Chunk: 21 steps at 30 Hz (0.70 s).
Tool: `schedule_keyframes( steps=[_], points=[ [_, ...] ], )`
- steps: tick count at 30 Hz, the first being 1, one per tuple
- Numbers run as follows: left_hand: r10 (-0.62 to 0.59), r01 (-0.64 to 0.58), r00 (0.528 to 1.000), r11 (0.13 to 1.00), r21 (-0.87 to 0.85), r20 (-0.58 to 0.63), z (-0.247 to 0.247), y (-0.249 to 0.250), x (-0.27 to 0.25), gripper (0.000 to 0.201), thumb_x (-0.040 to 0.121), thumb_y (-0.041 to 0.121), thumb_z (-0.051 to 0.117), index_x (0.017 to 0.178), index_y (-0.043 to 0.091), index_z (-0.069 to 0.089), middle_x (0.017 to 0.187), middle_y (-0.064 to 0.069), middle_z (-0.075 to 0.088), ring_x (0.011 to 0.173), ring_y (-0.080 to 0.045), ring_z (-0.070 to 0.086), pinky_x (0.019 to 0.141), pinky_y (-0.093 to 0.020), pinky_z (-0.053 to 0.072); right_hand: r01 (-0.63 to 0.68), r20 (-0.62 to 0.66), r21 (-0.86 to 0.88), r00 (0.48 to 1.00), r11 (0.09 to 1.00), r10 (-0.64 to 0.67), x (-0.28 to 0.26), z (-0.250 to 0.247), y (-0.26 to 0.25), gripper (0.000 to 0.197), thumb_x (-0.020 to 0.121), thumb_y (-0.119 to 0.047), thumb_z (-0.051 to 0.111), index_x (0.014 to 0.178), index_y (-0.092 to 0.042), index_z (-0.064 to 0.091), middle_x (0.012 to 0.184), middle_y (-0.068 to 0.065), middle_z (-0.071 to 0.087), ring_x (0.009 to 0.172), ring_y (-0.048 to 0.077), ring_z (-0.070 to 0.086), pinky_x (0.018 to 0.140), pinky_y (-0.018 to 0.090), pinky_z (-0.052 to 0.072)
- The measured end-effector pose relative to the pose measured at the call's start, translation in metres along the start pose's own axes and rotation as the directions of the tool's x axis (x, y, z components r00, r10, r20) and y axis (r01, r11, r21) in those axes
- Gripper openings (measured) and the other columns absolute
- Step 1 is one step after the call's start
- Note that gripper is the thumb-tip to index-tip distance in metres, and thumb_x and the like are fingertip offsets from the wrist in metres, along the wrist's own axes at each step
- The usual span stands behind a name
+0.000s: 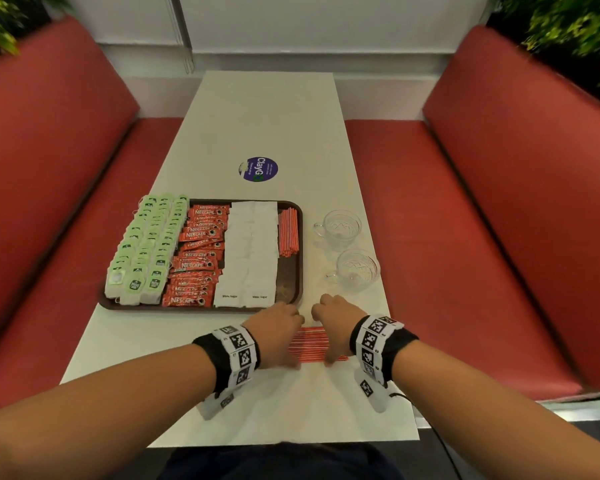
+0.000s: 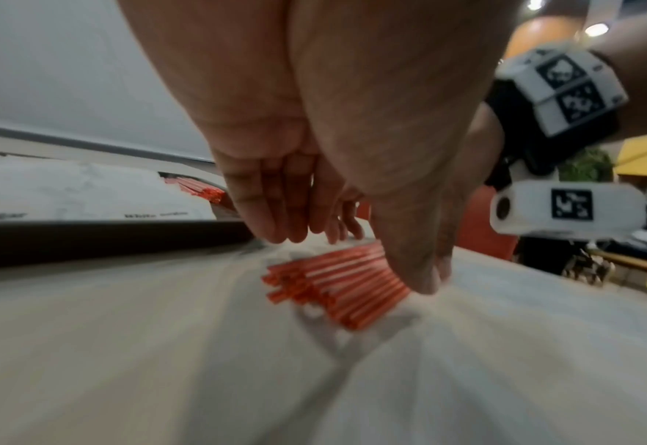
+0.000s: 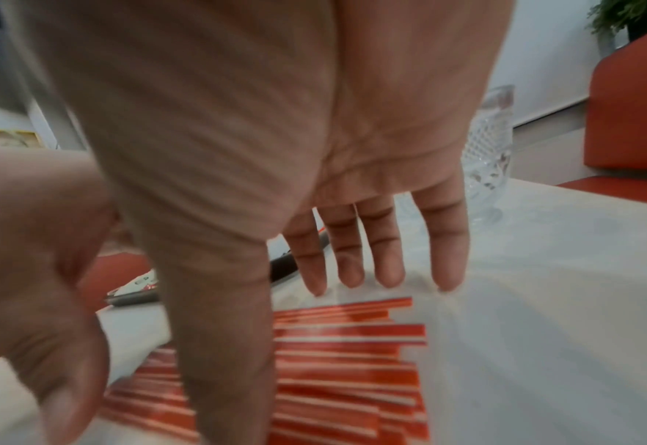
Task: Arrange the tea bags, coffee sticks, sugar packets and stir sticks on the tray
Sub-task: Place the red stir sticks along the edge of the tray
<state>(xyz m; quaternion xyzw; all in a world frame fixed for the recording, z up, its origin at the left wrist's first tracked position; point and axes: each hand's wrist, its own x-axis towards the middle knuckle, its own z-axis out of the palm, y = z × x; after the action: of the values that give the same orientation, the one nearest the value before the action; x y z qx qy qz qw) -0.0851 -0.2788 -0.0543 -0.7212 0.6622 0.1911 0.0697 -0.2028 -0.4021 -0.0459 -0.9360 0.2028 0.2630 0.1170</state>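
Observation:
A brown tray (image 1: pixel 293 271) holds green tea bags (image 1: pixel 146 247), red coffee sticks (image 1: pixel 198 254), white sugar packets (image 1: pixel 252 247) and a bundle of red stir sticks (image 1: pixel 288 232) along its right side. In front of the tray's near right corner, a loose row of red stir sticks (image 1: pixel 307 344) lies on the white table. My left hand (image 1: pixel 284 337) and right hand (image 1: pixel 326 337) arch over this row from either side, fingers straight and pointing down at the table. The wrist views show the loose sticks (image 2: pixel 337 289) (image 3: pixel 352 361) between fingers and thumb, with nothing gripped.
Two cut-glass cups (image 1: pixel 338 226) (image 1: pixel 355 268) stand right of the tray, close to my right hand. A round blue sticker (image 1: pixel 258 169) marks the table (image 1: pixel 264 116) beyond the tray. Red benches (image 1: pixel 49 202) (image 1: pixel 482 237) run along both sides.

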Motion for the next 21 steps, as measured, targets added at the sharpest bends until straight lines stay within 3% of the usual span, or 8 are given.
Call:
schedule_keyframes(
  steps=[5, 10, 12, 14, 21],
  points=[
    [-0.008, 0.008, 1.0, 1.0, 0.001, 0.024, 0.011, 0.003, 0.004, 0.043, 0.093, 0.043, 0.061, 0.121, 0.01, 0.058, 0.115, -0.011, 0.056, 0.108, -0.028, 0.054, 0.089, -0.037, 0.043, -0.014, -0.017, 0.055, 1.0, 0.998, 0.015, 0.004, 0.004, 0.0, 0.057, 0.073, -0.027, 0.086, 0.122, -0.011, 0.059, 0.118, 0.009, 0.058, 0.107, 0.027, 0.057, 0.093, 0.036, 0.049],
    [-0.061, 0.058, 0.995, 0.998, 0.041, 0.084, 0.013, 0.003, 0.011, 0.029, 0.098, 0.029, 0.05, 0.114, 0.006, 0.058, 0.109, -0.016, 0.062, 0.099, -0.033, 0.061, 0.081, -0.039, 0.046, -0.02, 0.003, -0.007, 1.0, 1.0, 0.02, 0.004, 0.006, -0.004, 0.019, 0.091, -0.021, 0.066, 0.106, -0.01, 0.069, 0.101, 0.011, 0.069, 0.086, 0.027, 0.06, 0.076, 0.032, 0.047],
    [-0.072, 0.065, 0.99, 0.996, 0.065, 0.117, 0.013, 0.005, 0.015, 0.029, 0.099, 0.026, 0.048, 0.115, 0.005, 0.058, 0.11, -0.016, 0.062, 0.098, -0.033, 0.062, 0.081, -0.039, 0.047, -0.011, 0.013, -0.028, 1.0, 1.0, 0.011, 0.005, 0.01, -0.006, 0.017, 0.094, -0.019, 0.061, 0.106, -0.008, 0.067, 0.103, 0.013, 0.068, 0.081, 0.026, 0.056, 0.073, 0.031, 0.043],
    [-0.083, 0.074, 0.985, 0.995, 0.071, 0.148, 0.013, 0.008, 0.018, 0.028, 0.098, 0.023, 0.046, 0.116, 0.004, 0.058, 0.113, -0.017, 0.061, 0.1, -0.034, 0.062, 0.081, -0.038, 0.047, 0.002, 0.03, -0.045, 1.0, 0.999, 0.0, 0.006, 0.015, -0.006, 0.017, 0.095, -0.016, 0.06, 0.109, -0.007, 0.064, 0.109, 0.014, 0.065, 0.089, 0.029, 0.061, 0.074, 0.032, 0.043],
    [-0.09, 0.073, 0.978, 0.993, 0.097, 0.186, 0.013, 0.011, 0.024, 0.026, 0.097, 0.021, 0.046, 0.112, 0.004, 0.06, 0.113, -0.017, 0.06, 0.099, -0.033, 0.062, 0.078, -0.035, 0.044, 0.025, 0.01, -0.097, 1.0, 0.995, -0.024, 0.004, 0.027, -0.005, 0.026, 0.089, -0.006, 0.061, 0.115, -0.007, 0.057, 0.116, 0.014, 0.054, 0.107, 0.032, 0.055, 0.088, 0.042, 0.051]
  ],
)
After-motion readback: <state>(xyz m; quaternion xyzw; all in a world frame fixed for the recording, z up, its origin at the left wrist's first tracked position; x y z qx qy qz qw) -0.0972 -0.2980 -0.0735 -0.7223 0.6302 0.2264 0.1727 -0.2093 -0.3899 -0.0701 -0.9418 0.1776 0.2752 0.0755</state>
